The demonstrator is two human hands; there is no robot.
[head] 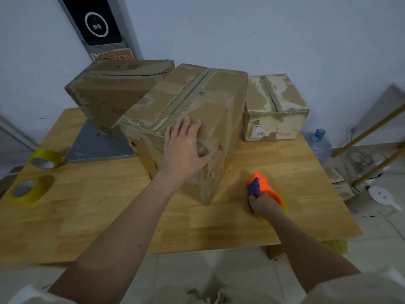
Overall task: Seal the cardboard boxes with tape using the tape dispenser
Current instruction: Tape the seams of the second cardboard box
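- Wooden table (92,218) carried everything; a grey flat panel (96,148) lay toward its far-left part.
- Large cardboard box (197,102) sat near the table's middle, turned corner-on toward the near edge, with a worn taped seam running along its top.
- Second box (109,88) stood tilted behind it at the far-left, resting on the grey panel.
- Third, smaller box (274,108) sat at the far-right corner, just beside the large one.
- Left hand (184,148) lay flat on the large box's near upper edge, fingers spread apart.
- Right hand (265,205) was closed around the orange and blue tape dispenser (263,185), which rested on the table right of the large box, toward the near edge.
- Two yellowish tape rolls (45,159) (27,190) lay along the left edge.
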